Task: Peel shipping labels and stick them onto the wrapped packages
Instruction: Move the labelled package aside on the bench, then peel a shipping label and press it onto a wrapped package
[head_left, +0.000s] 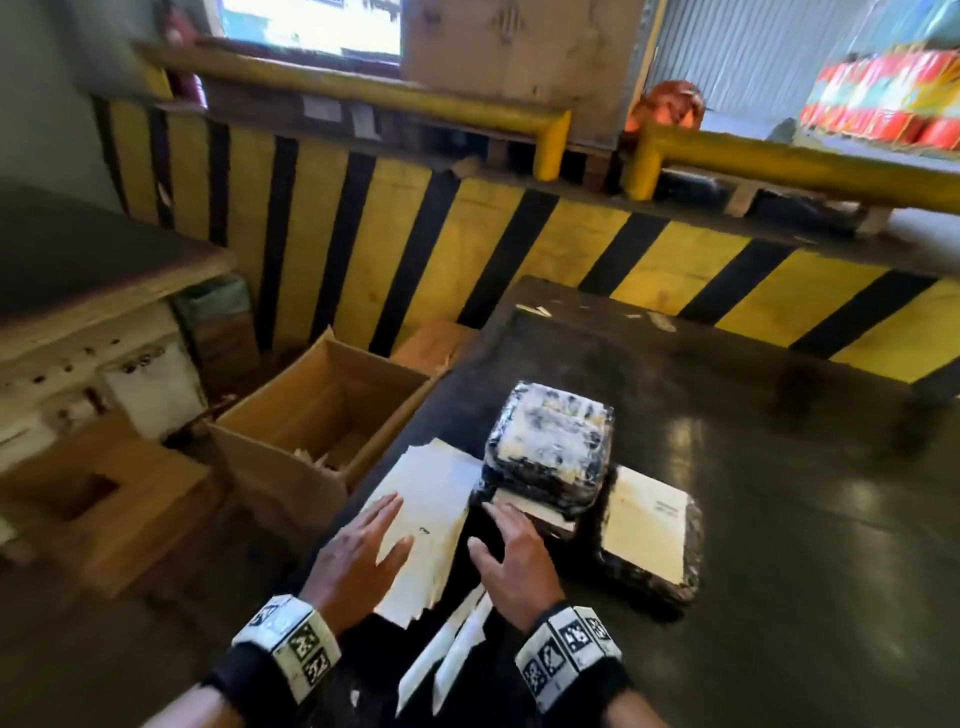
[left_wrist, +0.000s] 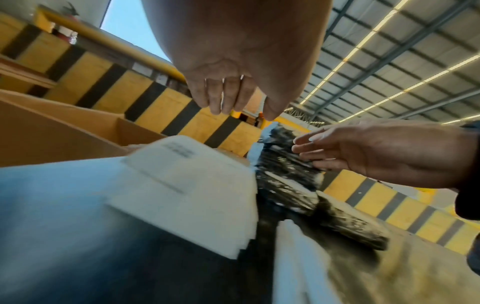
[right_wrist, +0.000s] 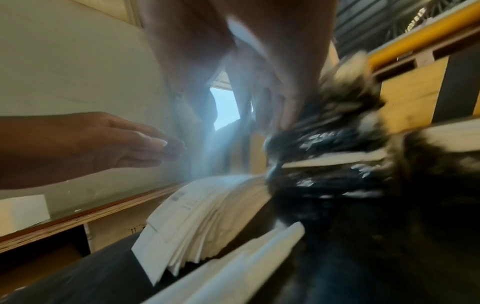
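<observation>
Both hands open nr label stack

Dark table top, smooth with a glossy sheen. 2 packages in crinkled, shiny black plastic wrap. A stack of matt white paper labels at the table's left edge. Beside the table, an open box of matt brown cardboard.

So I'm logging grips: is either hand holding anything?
Nothing is held. The left hand hovers flat over the labels; the right hand reaches open toward the packages.
</observation>
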